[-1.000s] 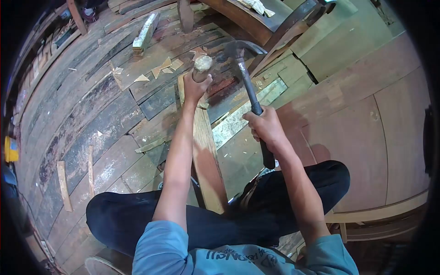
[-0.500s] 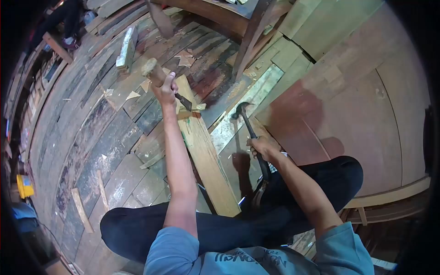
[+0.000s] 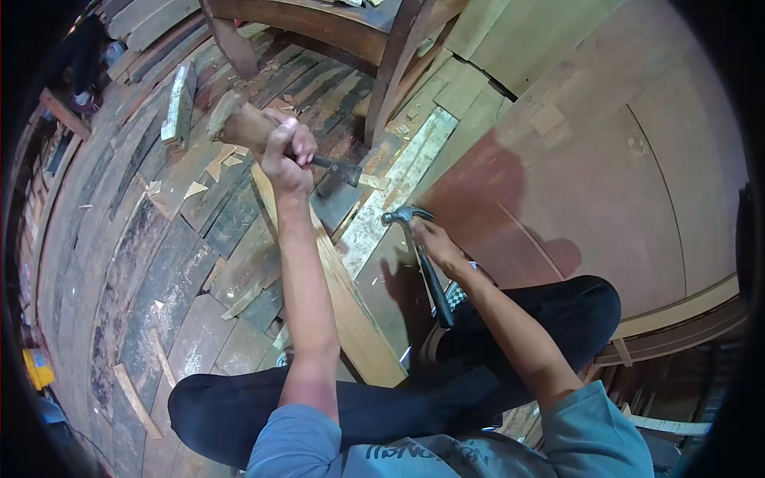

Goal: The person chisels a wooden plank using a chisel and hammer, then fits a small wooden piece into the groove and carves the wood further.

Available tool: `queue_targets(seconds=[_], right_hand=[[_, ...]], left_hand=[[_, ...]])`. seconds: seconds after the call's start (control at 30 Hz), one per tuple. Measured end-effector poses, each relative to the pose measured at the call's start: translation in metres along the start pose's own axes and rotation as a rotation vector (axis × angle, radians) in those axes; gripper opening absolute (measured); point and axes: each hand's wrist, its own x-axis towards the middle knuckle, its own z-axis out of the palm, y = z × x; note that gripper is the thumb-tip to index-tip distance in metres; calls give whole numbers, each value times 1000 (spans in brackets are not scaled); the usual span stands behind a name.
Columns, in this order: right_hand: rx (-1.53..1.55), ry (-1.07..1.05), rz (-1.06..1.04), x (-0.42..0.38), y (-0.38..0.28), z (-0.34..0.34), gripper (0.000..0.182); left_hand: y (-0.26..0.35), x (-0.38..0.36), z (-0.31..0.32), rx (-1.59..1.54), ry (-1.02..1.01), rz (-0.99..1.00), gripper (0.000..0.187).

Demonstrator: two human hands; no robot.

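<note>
My left hand (image 3: 288,155) is closed around a chisel (image 3: 344,172) with a thick wooden handle whose butt is battered. The handle points up and left, the dark blade to the right. Just beyond the blade tip shows a pale wood chip (image 3: 373,182). Below, a light timber plank (image 3: 351,299) runs from under my left forearm to between my legs. My right hand (image 3: 434,243) grips a claw hammer (image 3: 433,283) close below its metal head, the dark handle hanging down toward my right leg. The plank's far part is partly hidden by my left arm.
Worn floorboards (image 3: 191,263) carry scattered chips and thin offcuts (image 3: 137,400). A paint-stained block (image 3: 179,107) lies at far left, and a whitish board (image 3: 398,191) beyond the plank. Wooden furniture legs (image 3: 390,76) stand ahead. Large panels (image 3: 590,183) are at right. Another person's foot (image 3: 85,102) shows at upper left.
My left hand has swung the chisel away from the plank, its blade now pointing right. My right hand has shifted its grip up the hammer handle to near the head. The view has shifted slightly.
</note>
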Motion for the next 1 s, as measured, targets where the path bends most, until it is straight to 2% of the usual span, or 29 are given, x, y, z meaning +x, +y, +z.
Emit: queue_targets(seconds=[0.03, 0.13, 0.2, 0.27, 0.33, 0.6, 1.0], right_hand=[[269, -8, -19, 6, -13, 4, 49], [300, -129, -62, -10, -77, 2, 49], [242, -165, -100, -14, -87, 1, 46], [181, -202, -139, -11, -84, 1, 43], [86, -216, -332, -8, -80, 4, 42], [210, -195, -360, -13, -82, 1, 36], [63, -171, -402, -5, -80, -4, 34]], left_hand=[[-2, -3, 6, 29, -21, 3, 14], [-6, -13, 26, 43, -59, 1, 15], [-8, -19, 34, -14, -172, -66, 15], [-7, -22, 39, -37, -200, -56, 15], [0, -22, 41, -97, -164, -79, 15], [9, -15, 42, -147, -280, 32, 18], [-7, 0, 13, -332, -308, -22, 17]])
